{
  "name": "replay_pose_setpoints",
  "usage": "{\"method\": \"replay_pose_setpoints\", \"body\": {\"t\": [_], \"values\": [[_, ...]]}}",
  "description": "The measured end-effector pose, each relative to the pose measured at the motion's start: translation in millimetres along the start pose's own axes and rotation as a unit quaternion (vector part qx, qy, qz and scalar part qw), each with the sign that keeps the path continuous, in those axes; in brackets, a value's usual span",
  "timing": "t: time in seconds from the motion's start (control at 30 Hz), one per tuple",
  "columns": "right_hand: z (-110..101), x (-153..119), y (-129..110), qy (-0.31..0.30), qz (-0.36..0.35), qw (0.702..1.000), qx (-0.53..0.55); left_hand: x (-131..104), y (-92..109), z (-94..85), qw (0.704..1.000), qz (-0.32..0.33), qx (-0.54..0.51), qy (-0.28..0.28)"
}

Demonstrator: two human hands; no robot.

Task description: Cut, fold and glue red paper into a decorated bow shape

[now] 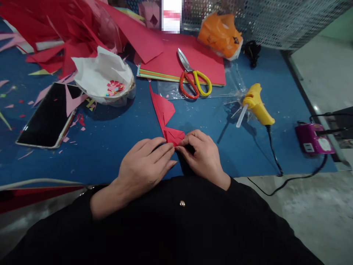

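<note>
A folded piece of red paper [164,110] lies at the front middle of the blue table, its long narrow end pointing away from me. My left hand [146,160] rests at its near end, fingers pressed together along the left side of the fold. From the right, my right hand [202,151] pinches the near corner between thumb and forefinger. The fingertips of both hands almost meet, and they hide part of the near edge. Beyond the paper lie scissors [190,73] with one red and one yellow handle, resting partly on a stack of coloured sheets [162,48].
A paper-lined bowl [129,82] with small scraps stands left, beside a dark phone [49,114]. Red offcuts [66,55] heap at the back left. Right are a yellow glue gun [257,105], a purple power adapter [310,138] with cables, and an orange packet [220,35].
</note>
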State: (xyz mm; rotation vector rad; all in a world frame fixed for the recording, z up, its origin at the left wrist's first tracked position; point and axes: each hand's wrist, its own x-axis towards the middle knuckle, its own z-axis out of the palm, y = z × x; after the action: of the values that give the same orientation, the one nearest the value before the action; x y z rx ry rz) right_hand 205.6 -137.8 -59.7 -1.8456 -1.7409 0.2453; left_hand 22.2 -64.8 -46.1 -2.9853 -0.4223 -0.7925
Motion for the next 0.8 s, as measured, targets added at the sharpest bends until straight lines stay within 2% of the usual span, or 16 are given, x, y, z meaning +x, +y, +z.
{"method": "replay_pose_setpoints", "body": {"t": [0.23,0.43,0.8], "values": [[0.5,0.0,0.2,0.001,0.004,1.000,0.004,-5.5,1.0,-1.1,0.999,0.014,0.019,-0.030],[0.5,-0.1,-0.1,-0.004,0.013,1.000,0.009,-5.1,2.9,-2.0,0.998,0.026,0.044,-0.032],[1.6,1.1,-2.2,-0.011,0.043,0.999,0.014,-8.6,5.0,-1.1,0.997,0.010,0.049,-0.051]]}}
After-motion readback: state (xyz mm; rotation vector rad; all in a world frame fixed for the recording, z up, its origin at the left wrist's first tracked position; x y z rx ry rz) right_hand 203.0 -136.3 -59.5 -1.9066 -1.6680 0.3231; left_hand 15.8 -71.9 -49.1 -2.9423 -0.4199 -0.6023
